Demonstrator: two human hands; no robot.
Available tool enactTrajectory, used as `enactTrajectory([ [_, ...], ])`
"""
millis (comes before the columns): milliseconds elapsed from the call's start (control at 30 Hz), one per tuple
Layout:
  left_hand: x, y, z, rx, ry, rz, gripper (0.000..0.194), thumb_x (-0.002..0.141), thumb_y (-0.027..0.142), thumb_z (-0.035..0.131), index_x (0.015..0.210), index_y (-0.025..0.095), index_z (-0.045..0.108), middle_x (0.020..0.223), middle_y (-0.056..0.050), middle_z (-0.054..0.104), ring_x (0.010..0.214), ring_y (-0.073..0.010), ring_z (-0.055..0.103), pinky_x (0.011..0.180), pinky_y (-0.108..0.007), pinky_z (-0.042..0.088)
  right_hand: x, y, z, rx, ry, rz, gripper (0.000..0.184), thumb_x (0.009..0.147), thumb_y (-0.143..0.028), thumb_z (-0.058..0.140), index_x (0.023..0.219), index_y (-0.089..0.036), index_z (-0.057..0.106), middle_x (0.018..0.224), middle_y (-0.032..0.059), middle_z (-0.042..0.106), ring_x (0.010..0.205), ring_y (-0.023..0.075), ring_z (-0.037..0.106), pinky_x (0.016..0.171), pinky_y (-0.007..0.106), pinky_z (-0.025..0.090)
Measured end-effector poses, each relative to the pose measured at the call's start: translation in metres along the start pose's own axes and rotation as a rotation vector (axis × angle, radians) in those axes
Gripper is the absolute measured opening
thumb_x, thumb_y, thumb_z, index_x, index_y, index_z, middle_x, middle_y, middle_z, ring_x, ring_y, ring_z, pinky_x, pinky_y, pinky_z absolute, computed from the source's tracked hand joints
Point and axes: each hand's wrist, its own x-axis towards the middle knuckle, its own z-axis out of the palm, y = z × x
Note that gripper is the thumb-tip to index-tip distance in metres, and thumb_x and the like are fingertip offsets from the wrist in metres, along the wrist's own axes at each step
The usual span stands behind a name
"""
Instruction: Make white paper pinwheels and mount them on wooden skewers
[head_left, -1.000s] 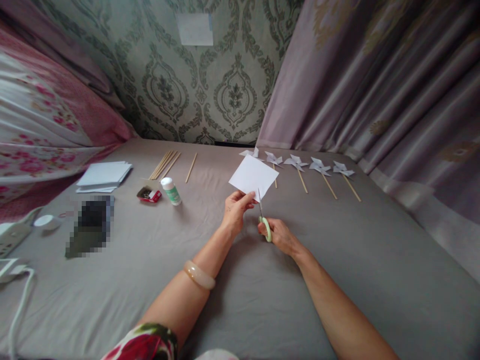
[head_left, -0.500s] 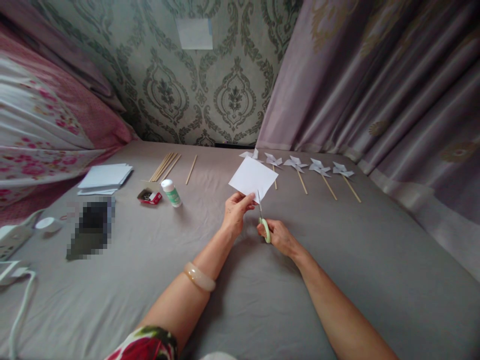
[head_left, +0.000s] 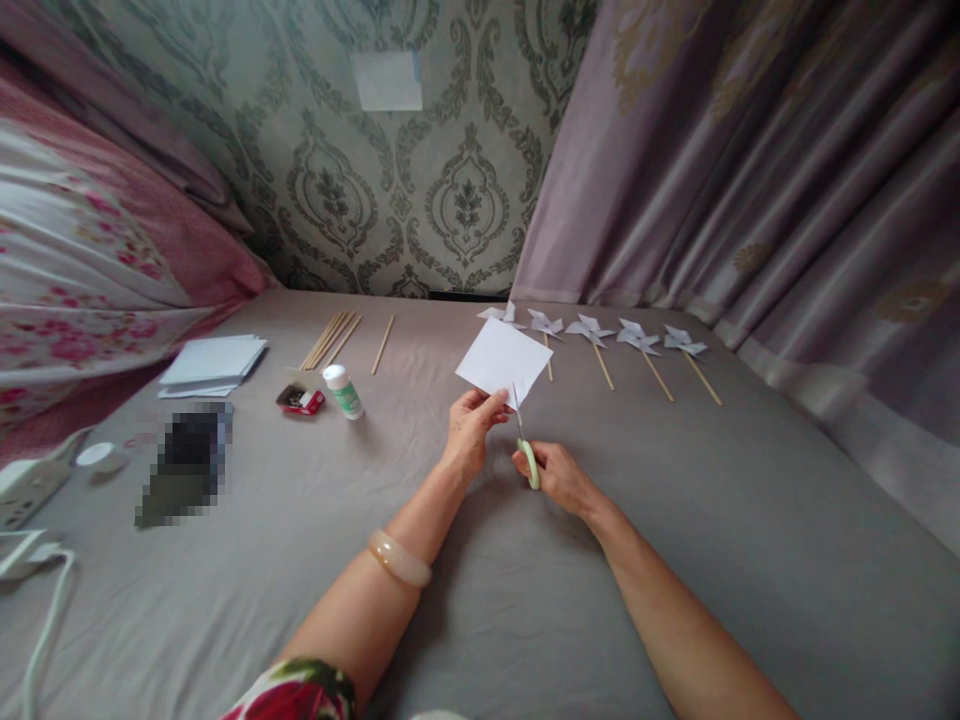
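A white square sheet of paper (head_left: 504,355) is pinched at its near corner between the thumb and fingers of my left hand (head_left: 472,425). My right hand (head_left: 559,474) grips pale green-handled scissors (head_left: 529,462), their blades pointing away from me and lying at the paper's near corner. Whether the blades have cut into the sheet is too small to tell. Behind the paper, several white paper pinwheels (head_left: 589,328) on wooden sticks lie in a row, the leftmost one partly hidden by the sheet.
On the grey cloth (head_left: 300,520) at left are a stack of white paper (head_left: 210,362), several wooden sticks (head_left: 330,340), one separate stick (head_left: 383,344), a small red box (head_left: 300,398) of dark bits and a white-green glue bottle (head_left: 343,392). A power strip (head_left: 34,488) sits far left.
The view has tilted up slightly, so the things on the cloth appear a little lower. Both hands, the paper and the scissors keep nearly the same arrangement.
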Motion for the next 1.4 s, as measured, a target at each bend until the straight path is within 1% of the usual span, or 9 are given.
enactTrajectory([
  [233, 0.0016, -0.001, -0.0015, 0.011, 0.001, 0.002, 0.029, 0.056, 0.034, 0.081, 0.066, 0.014, 0.064, 0.061, 0.0, 0.062, 0.058, -0.0104, 0.059, 0.057, -0.022, 0.043, 0.0011, 0.0003, 0.0013, -0.022, 0.014, 0.043, 0.046, 0.08, -0.06, 0.048, 0.059, -0.019, 0.045, 0.054, -0.0046, 0.039, 0.054, 0.0093, 0.032, 0.051, 0.025, 0.025],
  [367, 0.0019, -0.0009, -0.0015, 0.016, 0.003, 0.001, 0.03, 0.056, 0.035, 0.081, 0.064, 0.014, 0.062, 0.061, 0.0, 0.061, 0.057, -0.0098, 0.058, 0.057, -0.022, 0.044, 0.0012, -0.0022, 0.0023, -0.018, 0.032, 0.053, 0.047, 0.08, -0.061, 0.05, 0.059, -0.019, 0.045, 0.054, -0.0049, 0.038, 0.053, 0.0092, 0.032, 0.05, 0.025, 0.024],
  [567, 0.0012, 0.0009, -0.0013, 0.013, 0.0, 0.006, 0.03, 0.056, 0.035, 0.081, 0.063, 0.014, 0.06, 0.062, 0.0, 0.062, 0.056, -0.0093, 0.058, 0.058, -0.022, 0.044, 0.0005, -0.0037, 0.0048, -0.016, 0.066, 0.061, 0.045, 0.08, -0.056, 0.054, 0.058, -0.018, 0.046, 0.054, -0.0052, 0.037, 0.055, 0.0094, 0.033, 0.052, 0.025, 0.026],
  [733, 0.001, 0.0015, -0.0017, 0.011, 0.006, 0.002, 0.032, 0.054, 0.036, 0.082, 0.065, 0.014, 0.062, 0.061, 0.0, 0.061, 0.058, -0.0102, 0.059, 0.059, -0.023, 0.045, 0.0018, -0.0021, 0.0068, 0.0, 0.081, 0.068, 0.042, 0.08, -0.053, 0.055, 0.059, -0.017, 0.049, 0.055, -0.0049, 0.038, 0.056, 0.0096, 0.035, 0.052, 0.024, 0.027],
  [933, 0.0033, -0.0004, -0.0024, 0.009, 0.009, 0.008, 0.03, 0.056, 0.034, 0.081, 0.062, 0.014, 0.06, 0.059, 0.0, 0.061, 0.057, -0.0105, 0.06, 0.058, -0.023, 0.046, 0.0027, -0.0019, 0.0082, -0.016, 0.097, 0.079, 0.038, 0.08, -0.048, 0.056, 0.06, -0.016, 0.051, 0.057, -0.0045, 0.038, 0.058, 0.0102, 0.036, 0.054, 0.024, 0.029],
  [1133, 0.0045, -0.0014, -0.0038, 0.007, 0.002, 0.011, 0.03, 0.056, 0.033, 0.082, 0.063, 0.014, 0.06, 0.061, -0.001, 0.062, 0.058, -0.0103, 0.06, 0.059, -0.023, 0.046, 0.0033, -0.0001, 0.0086, -0.036, 0.119, 0.066, 0.039, 0.08, -0.049, 0.055, 0.058, -0.017, 0.05, 0.056, -0.0051, 0.036, 0.057, 0.0099, 0.034, 0.054, 0.024, 0.028],
  [1400, 0.0043, -0.0002, -0.0037, 0.006, 0.0, 0.011, 0.031, 0.054, 0.033, 0.083, 0.062, 0.014, 0.059, 0.059, 0.0, 0.062, 0.056, -0.0096, 0.059, 0.058, -0.022, 0.046, 0.0054, 0.0027, 0.0097, -0.028, 0.127, 0.07, 0.04, 0.079, -0.05, 0.056, 0.058, -0.016, 0.053, 0.054, -0.0044, 0.04, 0.056, 0.0104, 0.037, 0.054, 0.024, 0.029],
])
